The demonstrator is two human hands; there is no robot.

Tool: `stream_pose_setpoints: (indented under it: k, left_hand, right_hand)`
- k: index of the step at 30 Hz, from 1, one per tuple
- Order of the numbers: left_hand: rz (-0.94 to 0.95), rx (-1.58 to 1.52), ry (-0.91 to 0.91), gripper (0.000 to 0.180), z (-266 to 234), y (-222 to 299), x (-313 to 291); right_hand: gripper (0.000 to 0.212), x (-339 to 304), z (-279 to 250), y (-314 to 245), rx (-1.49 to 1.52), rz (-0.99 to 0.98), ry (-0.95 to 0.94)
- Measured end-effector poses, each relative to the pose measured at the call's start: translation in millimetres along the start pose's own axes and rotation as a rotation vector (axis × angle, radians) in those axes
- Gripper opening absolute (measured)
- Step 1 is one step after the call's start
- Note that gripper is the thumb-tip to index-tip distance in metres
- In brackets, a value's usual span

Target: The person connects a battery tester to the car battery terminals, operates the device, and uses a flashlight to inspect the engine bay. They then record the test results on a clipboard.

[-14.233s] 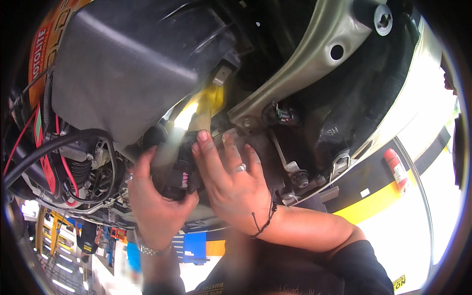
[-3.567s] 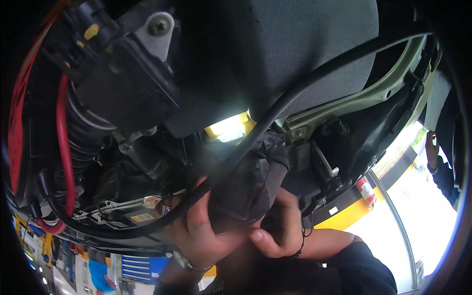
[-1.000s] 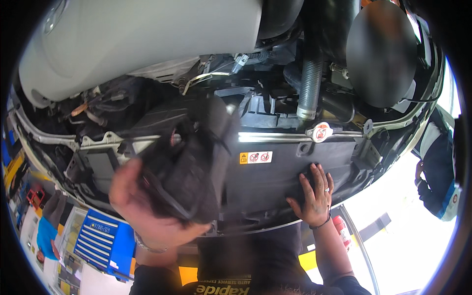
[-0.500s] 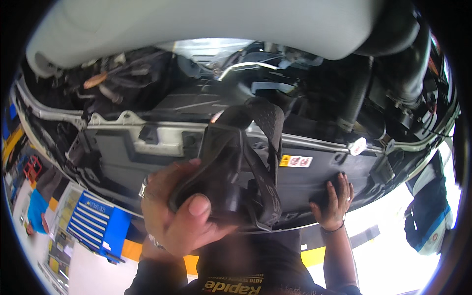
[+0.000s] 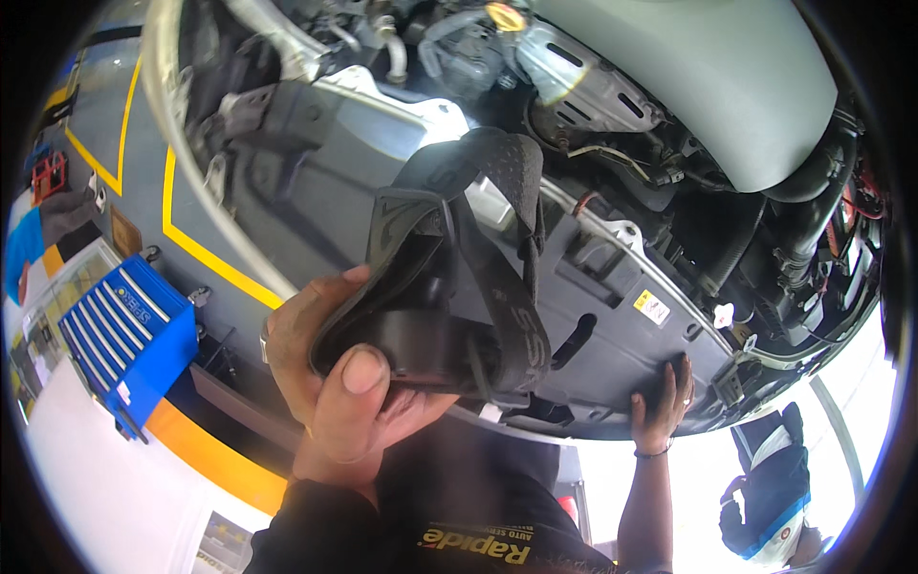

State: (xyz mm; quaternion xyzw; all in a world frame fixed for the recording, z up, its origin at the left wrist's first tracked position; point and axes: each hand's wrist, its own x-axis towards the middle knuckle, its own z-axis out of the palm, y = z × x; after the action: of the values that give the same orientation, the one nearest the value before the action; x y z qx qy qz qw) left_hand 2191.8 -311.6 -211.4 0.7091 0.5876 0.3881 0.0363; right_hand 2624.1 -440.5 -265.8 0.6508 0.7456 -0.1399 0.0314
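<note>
Strapped black shell (image 5: pixel 416 335) in curled left hand (image 5: pixel 335 402)

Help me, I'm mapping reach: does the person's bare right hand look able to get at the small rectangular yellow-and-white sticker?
Probably yes: the right hand rests on the same dark plastic panel as the sticker, and nothing visible blocks the way between them.

Taken from the person's head, through the left of two fisheye lenses. Pointed down over the black shirt (image 5: pixel 478 512) and the engine bay (image 5: pixel 612 340), upright and unmirrored (with bending of straight edges toward the dark rim). Close to the left hand (image 5: pixel 349 411), shown large; farther from the right hand (image 5: pixel 662 413), shown smaller. Wide enough to include a blue drawer cabinet (image 5: pixel 124 320) at left.
</note>
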Motion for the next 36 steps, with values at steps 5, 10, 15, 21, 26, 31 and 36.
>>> stream_pose_setpoints:
  k: [5,10,15,21,26,31,36]
  left_hand:
    - [-0.043,0.039,0.019,0.076,-69.8,21.1,-32.3]
    - [0.048,0.053,0.052,0.082,-105.7,20.9,-28.1]
    - [0.035,-0.029,0.173,0.088,-108.0,0.2,-9.3]
    - [0.007,-0.21,0.044,0.077,-88.7,-57.6,28.1]
    - [0.063,-0.307,-0.083,0.06,-64.1,-125.1,60.1]
    - [0.327,-0.294,-0.318,0.053,-39.8,-175.2,110.3]
    - [0.379,-0.285,-0.445,0.046,-33.3,-202.5,145.4]
  right_hand:
    - [0.067,-6.1,4.3,0.3,-0.018,-0.002,0.048]
    - [0.065,0.3,-0.8,-8.8,-0.033,0.036,0.045]
    - [0.062,3.1,-3.7,-17.0,-0.057,0.064,0.046]
    - [0.059,-1.4,-2.9,-8.7,-0.073,0.063,0.05]
    - [0.042,31.2,-9.9,-77.3,0.0,0.339,0.313]
    - [0.034,214.9,-32.4,-283.2,0.675,-0.035,0.692]
    - [0.03,344.7,-57.7,-381.3,1.164,0.221,0.339]
